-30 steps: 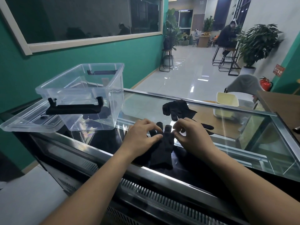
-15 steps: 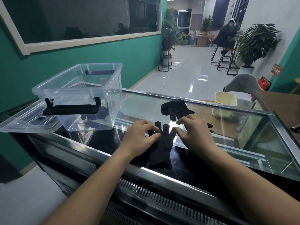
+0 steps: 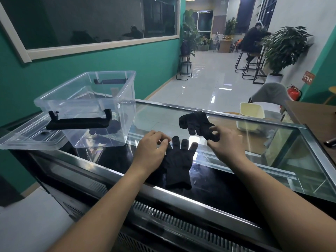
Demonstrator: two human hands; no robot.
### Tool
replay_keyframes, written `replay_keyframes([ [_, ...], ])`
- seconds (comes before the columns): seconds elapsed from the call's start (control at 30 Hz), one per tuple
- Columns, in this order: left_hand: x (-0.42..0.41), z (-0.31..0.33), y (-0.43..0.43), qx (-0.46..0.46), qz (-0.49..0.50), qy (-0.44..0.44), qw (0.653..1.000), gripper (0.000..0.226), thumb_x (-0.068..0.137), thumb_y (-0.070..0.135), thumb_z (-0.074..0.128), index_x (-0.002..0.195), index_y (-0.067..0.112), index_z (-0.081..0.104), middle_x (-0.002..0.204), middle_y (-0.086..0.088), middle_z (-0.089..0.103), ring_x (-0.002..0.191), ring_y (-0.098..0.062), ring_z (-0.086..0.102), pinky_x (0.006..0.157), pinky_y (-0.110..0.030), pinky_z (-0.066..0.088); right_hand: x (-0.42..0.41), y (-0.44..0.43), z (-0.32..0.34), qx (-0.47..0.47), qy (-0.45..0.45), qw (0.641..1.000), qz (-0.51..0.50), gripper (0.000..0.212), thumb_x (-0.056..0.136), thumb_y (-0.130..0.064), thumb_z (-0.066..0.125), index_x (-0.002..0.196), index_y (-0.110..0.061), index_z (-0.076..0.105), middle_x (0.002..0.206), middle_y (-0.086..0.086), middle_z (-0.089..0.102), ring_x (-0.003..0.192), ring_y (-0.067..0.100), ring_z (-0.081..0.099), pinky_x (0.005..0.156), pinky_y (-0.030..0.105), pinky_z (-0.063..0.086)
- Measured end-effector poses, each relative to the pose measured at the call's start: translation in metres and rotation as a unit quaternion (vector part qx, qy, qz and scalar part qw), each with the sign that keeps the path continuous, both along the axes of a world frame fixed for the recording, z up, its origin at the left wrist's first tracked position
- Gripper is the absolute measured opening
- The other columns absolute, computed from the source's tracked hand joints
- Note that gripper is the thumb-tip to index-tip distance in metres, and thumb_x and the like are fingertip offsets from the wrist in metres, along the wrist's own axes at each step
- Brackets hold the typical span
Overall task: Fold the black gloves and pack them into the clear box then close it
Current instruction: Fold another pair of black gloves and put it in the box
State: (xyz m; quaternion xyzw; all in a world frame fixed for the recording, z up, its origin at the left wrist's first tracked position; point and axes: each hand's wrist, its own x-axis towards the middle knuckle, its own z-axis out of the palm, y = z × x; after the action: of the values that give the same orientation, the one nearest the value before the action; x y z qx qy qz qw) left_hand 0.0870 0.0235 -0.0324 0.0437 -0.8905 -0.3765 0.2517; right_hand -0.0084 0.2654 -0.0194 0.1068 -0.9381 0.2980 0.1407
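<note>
My left hand [image 3: 151,149] lies loosely curled on the flat black glove [image 3: 179,164] on the glass counter [image 3: 254,166], fingertips at its finger bases. My right hand [image 3: 226,142], at three o'clock from it, pinches the second glove [image 3: 197,122], partly lifted. The open clear box [image 3: 94,106] stands at ten o'clock, its lid [image 3: 27,137] beside it.

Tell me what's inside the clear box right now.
Through the clear box wall a dark, glove-like shape shows on the bottom. The black handle and glare hide part of it, so I cannot count.
</note>
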Motion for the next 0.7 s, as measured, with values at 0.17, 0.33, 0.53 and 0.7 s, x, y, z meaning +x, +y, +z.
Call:
replay_keyframes([
  [0.17, 0.003, 0.003, 0.001, 0.003, -0.002, 0.007, 1.000, 0.012, 0.102, 0.023, 0.066, 0.101, 0.026, 0.078, 0.103, 0.013, 0.070, 0.095, -0.004, 0.066, 0.089, -0.033, 0.058, 0.011, 0.003, 0.012, -0.074, 0.069, 0.994, 0.043, 0.040, 0.081, -0.007, 0.076, 0.118, -0.023, 0.075, 0.095, -0.002, 0.079, 0.086, 0.018, 0.068, 0.088, 0.035, 0.055],
  [0.33, 0.009, 0.011, 0.002, 0.061, -0.002, -0.002, 0.998, 0.015, 0.101, 0.032, 0.072, 0.116, 0.029, 0.074, 0.101, 0.018, 0.076, 0.100, 0.005, 0.068, 0.084, -0.019, 0.052, 0.025, -0.008, 0.017, -0.096, 0.166, 0.970, 0.152, 0.048, 0.083, 0.004, 0.079, 0.124, -0.021, 0.075, 0.105, -0.004, 0.080, 0.094, 0.015, 0.073, 0.083, 0.006, 0.048],
  [0.53, 0.009, 0.010, -0.002, 0.103, -0.034, -0.042, 0.993, 0.066, 0.086, 0.049, 0.087, 0.145, 0.038, 0.059, 0.124, 0.025, 0.071, 0.117, 0.009, 0.065, 0.096, -0.019, 0.051, 0.044, -0.017, 0.020, -0.158, 0.139, 0.944, 0.253, 0.044, 0.091, 0.008, 0.074, 0.123, -0.023, 0.072, 0.096, -0.014, 0.075, 0.093, 0.002, 0.071, 0.077, 0.013, 0.054],
  [0.7, 0.009, 0.010, -0.002, 0.042, -0.040, -0.014, 0.998, 0.071, 0.080, 0.047, 0.091, 0.143, 0.044, 0.058, 0.133, 0.024, 0.058, 0.123, 0.004, 0.059, 0.092, -0.016, 0.047, 0.053, -0.020, 0.023, -0.187, 0.110, 0.938, 0.272, 0.041, 0.094, 0.006, 0.072, 0.123, -0.024, 0.071, 0.097, -0.017, 0.073, 0.098, 0.005, 0.071, 0.079, 0.015, 0.055],
])
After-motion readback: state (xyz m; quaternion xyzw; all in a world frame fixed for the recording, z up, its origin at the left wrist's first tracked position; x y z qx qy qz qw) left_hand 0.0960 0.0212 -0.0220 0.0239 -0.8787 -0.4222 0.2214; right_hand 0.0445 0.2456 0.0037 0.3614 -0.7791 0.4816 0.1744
